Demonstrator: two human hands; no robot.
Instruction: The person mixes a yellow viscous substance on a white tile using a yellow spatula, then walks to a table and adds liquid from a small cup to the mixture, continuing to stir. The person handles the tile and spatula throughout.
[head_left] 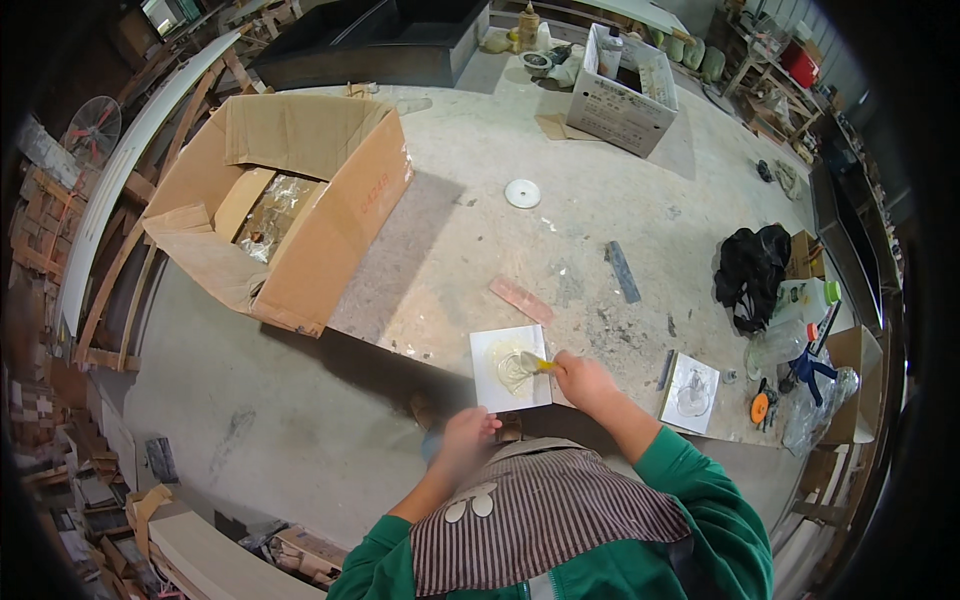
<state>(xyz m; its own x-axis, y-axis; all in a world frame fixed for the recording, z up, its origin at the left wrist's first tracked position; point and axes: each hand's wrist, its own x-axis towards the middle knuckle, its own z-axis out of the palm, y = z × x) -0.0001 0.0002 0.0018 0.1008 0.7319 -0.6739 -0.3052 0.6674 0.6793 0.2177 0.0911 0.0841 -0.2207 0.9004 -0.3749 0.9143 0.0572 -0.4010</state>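
A white square board (482, 372) lies at the table's front edge with cream-coloured paste (513, 372) spread in swirls on its middle. My right hand (585, 381) is closed around a small putty knife (543, 366) with a yellow handle, and its blade end is in the paste. Just below the board's near left corner is my left hand (468, 434), slightly blurred. Its fingers are curled together; whether they pinch anything or touch the board is unclear. A reddish flat bar (521, 300) lies beyond the board.
A large open cardboard box (345, 220) overhangs the table's left edge. At right are another white board (690, 393) with grey paste, an orange disc-shaped tool (759, 408), a black plastic bag (750, 275) and bottles. A dark bar (622, 272) and white disc (522, 193) lie farther back.
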